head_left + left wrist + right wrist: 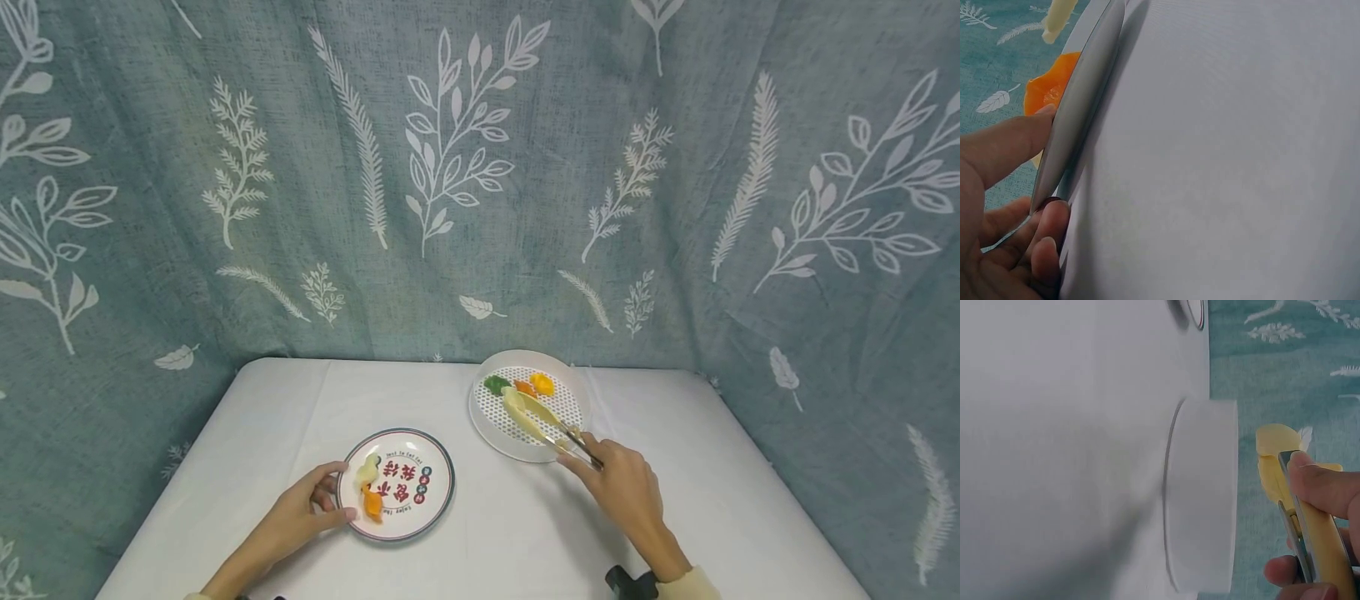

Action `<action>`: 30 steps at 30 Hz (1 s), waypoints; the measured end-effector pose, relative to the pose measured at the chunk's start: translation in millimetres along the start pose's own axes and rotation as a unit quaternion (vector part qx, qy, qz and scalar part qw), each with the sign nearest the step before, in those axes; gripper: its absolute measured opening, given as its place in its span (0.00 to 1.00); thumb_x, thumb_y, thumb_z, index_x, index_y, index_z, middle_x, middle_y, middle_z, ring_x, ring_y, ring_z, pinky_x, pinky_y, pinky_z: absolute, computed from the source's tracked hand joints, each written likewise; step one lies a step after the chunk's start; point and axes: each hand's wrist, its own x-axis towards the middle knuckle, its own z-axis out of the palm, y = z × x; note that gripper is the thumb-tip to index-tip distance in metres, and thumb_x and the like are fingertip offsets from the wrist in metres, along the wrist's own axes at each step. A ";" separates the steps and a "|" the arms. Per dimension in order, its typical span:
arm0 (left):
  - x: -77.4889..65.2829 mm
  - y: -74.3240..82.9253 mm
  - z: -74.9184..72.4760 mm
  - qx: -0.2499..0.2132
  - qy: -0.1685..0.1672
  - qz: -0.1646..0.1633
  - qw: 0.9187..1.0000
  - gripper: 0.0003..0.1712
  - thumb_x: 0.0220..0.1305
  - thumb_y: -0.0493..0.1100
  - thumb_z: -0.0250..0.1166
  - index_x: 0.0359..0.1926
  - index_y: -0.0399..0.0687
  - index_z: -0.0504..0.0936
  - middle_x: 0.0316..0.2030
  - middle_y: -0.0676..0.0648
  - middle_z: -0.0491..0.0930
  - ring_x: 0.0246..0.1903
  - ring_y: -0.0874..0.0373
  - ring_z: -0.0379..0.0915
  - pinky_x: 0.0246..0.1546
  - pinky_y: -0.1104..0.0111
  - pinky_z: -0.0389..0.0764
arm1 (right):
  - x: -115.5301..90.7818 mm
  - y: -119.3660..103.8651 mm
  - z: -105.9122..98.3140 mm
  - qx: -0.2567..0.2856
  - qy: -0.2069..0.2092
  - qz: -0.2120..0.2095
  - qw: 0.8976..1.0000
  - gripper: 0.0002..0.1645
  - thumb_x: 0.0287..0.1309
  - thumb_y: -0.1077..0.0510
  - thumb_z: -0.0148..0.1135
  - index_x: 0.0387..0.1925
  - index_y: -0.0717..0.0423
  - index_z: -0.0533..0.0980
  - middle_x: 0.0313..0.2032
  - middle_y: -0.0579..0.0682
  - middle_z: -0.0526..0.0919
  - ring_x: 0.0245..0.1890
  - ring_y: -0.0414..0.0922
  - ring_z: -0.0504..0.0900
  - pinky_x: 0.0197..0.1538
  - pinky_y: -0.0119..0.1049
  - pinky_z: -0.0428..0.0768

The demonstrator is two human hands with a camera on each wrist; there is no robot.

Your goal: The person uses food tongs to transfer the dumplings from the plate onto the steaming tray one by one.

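Note:
My left hand [303, 504] grips the left rim of a round white plate [427, 508] with dark edge rings and printed red characters. In the left wrist view the thumb lies along the rim and the other fingers are curled beneath it. A pale yellow piece [367, 471] and an orange piece [372, 503], like cut bell pepper, lie on the plate. My right hand [622, 483] holds tongs [547, 421] with metal handles and pale yellow ends. Those ends reach over a white perforated round tray [487, 425], close to a green piece [496, 384].
Beside the green piece in the tray are an orange piece [525, 388] and a yellow piece [542, 383]. The tray stands near the far edge of the white-covered table [292, 417]. A teal curtain [480, 283] with white leaf prints hangs behind and at both sides.

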 end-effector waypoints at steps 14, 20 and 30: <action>-0.9 -0.6 -0.6 -0.016 -0.002 0.000 1.000 0.47 0.51 0.51 0.82 0.70 0.45 0.72 0.44 0.50 0.76 0.35 0.56 0.69 0.31 0.69 0.72 | 15.9 39.3 -2.2 -0.038 -0.039 0.032 0.998 0.41 0.56 0.31 0.71 0.57 0.58 0.83 0.19 0.45 0.67 0.18 0.43 0.64 0.19 0.38 0.62; 0.4 0.5 -1.3 -0.014 0.000 -0.003 1.000 0.47 0.51 0.51 0.82 0.69 0.45 0.72 0.43 0.50 0.76 0.34 0.56 0.69 0.30 0.68 0.71 | 26.1 42.3 -7.1 -0.062 -0.064 0.041 0.995 0.42 0.56 0.31 0.71 0.58 0.60 0.82 0.22 0.48 0.75 0.19 0.45 0.66 0.18 0.39 0.64; 0.9 -0.9 -0.4 -0.014 0.002 -0.008 1.000 0.47 0.51 0.51 0.82 0.70 0.46 0.72 0.42 0.51 0.76 0.34 0.55 0.68 0.30 0.68 0.71 | 38.4 40.0 -8.4 -0.091 -0.096 0.039 0.990 0.36 0.57 0.34 0.72 0.54 0.58 0.85 0.21 0.47 0.72 0.20 0.46 0.68 0.19 0.39 0.65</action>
